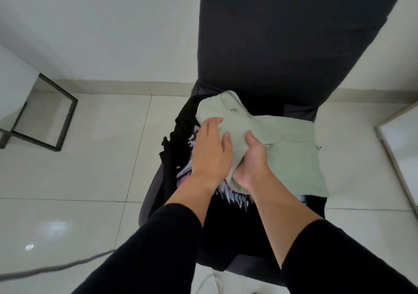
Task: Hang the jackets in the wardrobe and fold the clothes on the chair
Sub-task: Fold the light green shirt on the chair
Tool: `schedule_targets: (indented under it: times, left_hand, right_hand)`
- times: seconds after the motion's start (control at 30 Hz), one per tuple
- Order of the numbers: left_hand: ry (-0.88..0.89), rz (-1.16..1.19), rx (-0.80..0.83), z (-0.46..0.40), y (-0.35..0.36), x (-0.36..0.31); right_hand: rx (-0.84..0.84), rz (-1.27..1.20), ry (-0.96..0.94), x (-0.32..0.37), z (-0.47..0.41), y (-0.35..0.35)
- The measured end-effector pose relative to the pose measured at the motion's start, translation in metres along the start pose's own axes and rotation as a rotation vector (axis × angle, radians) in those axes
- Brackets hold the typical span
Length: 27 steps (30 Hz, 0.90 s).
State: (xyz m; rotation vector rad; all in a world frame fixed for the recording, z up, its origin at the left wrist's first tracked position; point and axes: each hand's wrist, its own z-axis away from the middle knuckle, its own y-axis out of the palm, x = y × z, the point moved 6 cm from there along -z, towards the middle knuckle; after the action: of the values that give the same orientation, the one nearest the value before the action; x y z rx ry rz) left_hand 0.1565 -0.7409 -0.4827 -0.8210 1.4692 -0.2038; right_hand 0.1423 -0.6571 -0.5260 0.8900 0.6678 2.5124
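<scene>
Left hand [211, 150]: fingers nearly straight, laid flat on the left edge of the green shirt [282, 149], thumb resting on the cloth. Right hand [251, 160]: fingers curled under a bunched fold of the shirt, thumb on top, gripping it. Both forearms reach forward, wrists close together. Shirt lies on a black printed garment [228, 216] on the chair [282, 33].

Both hands are brought together, forearms bared.
The left hand [211, 149] is laid flat; the right hand [253, 158] is curled in a grip.
</scene>
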Motion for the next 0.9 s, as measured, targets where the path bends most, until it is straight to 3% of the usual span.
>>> schedule_targets:
  times: [0.1, 0.27, 0.37, 0.47, 0.53, 0.67, 0.77, 0.9]
  left_hand:
    - [-0.115, 0.011, 0.198, 0.003, 0.024, 0.017]
    - [-0.397, 0.263, 0.058, -0.004, 0.021, 0.024]
    - [-0.663, 0.741, 0.005, -0.006, 0.011, 0.033]
    - [-0.826, 1.196, -0.1, 0.007, 0.002, 0.029]
    - [-0.845, 1.336, -0.237, 0.021, -0.011, 0.042]
    - [-0.892, 1.653, -0.304, 0.047, -0.027, 0.074]
    - [-0.868, 1.647, -0.275, 0.058, -0.043, 0.094]
    - [-0.895, 1.669, -0.31, 0.061, -0.058, 0.12]
  right_hand:
    - [-0.059, 0.073, -0.028, 0.011, 0.007, -0.007]
    - [0.03, 0.315, -0.119, 0.021, 0.019, 0.011]
    - [0.074, 0.608, -0.319, 0.015, 0.018, 0.04]
    - [0.239, 1.042, -0.401, -0.011, 0.023, 0.072]
    - [0.322, 1.337, -0.36, -0.036, 0.018, 0.079]
    - [0.463, 1.725, -0.233, -0.074, 0.017, 0.069]
    - [0.506, 1.817, -0.254, -0.083, 0.02, 0.064]
    - [0.383, 1.771, -0.349, -0.073, 0.017, 0.059]
